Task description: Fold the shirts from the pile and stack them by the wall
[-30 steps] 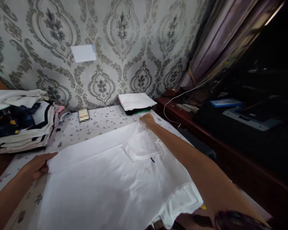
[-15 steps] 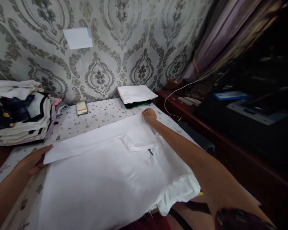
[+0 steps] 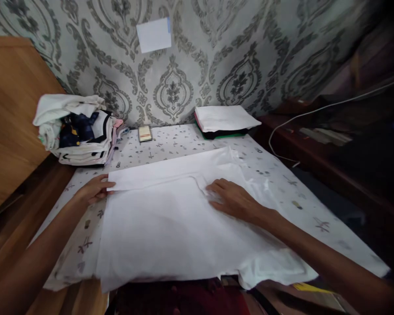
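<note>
A white garment lies spread over the patterned sheet, its far part folded over in a long strip. My left hand pinches the left end of that folded strip between thumb and fingers. Over the middle right of the cloth rests my right hand, fingers apart and curved, the fingertips touching the fabric near a crease. The sleeve part lies bunched at the near right edge.
A tall pile of clothes stands at the back left beside a wooden panel. Folded clothes and a small card lie near the wall. A white cable runs along the right.
My right hand has let go of the garment's far right corner and come nearer, onto the cloth, with its fingers opened. The view has shifted left. My left hand keeps its hold.
</note>
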Tool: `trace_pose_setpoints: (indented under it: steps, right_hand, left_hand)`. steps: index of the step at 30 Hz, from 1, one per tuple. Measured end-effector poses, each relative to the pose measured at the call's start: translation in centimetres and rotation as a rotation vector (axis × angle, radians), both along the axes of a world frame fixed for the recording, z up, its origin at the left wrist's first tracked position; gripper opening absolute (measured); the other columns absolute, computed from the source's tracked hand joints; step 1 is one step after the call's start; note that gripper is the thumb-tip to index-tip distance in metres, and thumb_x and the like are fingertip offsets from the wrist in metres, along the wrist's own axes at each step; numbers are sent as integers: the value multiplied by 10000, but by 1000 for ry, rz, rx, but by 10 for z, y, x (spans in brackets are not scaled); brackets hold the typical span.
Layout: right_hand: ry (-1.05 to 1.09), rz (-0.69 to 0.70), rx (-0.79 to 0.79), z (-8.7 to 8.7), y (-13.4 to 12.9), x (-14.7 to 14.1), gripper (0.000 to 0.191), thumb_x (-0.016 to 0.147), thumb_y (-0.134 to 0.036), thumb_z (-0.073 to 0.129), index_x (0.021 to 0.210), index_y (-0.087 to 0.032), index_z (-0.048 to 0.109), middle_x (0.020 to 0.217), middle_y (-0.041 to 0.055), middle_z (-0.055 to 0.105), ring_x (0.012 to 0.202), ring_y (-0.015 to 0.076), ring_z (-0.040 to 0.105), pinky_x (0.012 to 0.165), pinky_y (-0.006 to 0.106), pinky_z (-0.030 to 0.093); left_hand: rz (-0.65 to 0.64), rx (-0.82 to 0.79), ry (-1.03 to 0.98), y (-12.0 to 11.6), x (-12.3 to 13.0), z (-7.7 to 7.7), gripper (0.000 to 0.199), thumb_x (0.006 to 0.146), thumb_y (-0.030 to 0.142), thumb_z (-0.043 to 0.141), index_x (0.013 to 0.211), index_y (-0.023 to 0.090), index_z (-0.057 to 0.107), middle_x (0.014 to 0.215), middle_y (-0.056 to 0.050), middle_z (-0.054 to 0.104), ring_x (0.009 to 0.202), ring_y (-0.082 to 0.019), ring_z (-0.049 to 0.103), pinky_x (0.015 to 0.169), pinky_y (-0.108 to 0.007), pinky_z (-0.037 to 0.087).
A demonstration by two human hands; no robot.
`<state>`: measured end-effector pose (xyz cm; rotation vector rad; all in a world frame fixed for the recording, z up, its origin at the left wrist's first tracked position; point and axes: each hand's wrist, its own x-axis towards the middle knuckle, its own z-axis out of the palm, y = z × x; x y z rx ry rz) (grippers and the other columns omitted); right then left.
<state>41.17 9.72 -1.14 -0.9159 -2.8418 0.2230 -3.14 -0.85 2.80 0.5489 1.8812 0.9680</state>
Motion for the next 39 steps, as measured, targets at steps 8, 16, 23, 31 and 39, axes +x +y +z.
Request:
trace_pose_setpoints:
  steps: [8,16,23,31,39]
  right_hand:
    - [67,-169,-158,15,-6,4,254,858,-92,462,958,-195,671,1016,79,697,906,213,641,753,318,479]
    - [309,-318,-265,9,9,13,287,970,-325,425,890,-196,668,909,58,690,764,183,597,699,307,446]
    - [290,-499,-97,-19,18,37,226,914,-237,474,975,-194,687,959,75,659,821,199,604,755,326,471]
    - [328,-567,-72,-15,-5,70,260,900,-230,472,1036,-176,687,1013,105,666,935,246,616,873,394,483]
    - [237,-310,-34,-8,-24,55,366,906,-356,608,1244,-219,640,1393,130,577,1322,313,490,1085,520,392]
  left_hand:
    - [-189,-132,491,-11,-9,-8,619,761,254,682,1324,160,445,616,17,600,549,-211,636,447,-241,417]
    - [-578,182,1312,-13,24,-17,587,955,473,339,1434,147,438,1447,-199,505,1379,-373,445,1080,-525,430]
    - [-857,101,1199,-5,24,-62,718,958,576,280,1534,155,357,1637,-159,294,1532,-327,195,1211,-546,208]
    - [-848,311,1185,-20,61,-45,586,978,502,312,1413,162,509,1514,-151,488,1422,-323,400,1187,-521,266]
    - [-1341,604,1283,11,206,-32,426,1004,187,342,1367,213,563,1082,-106,639,1015,-245,578,891,-387,448]
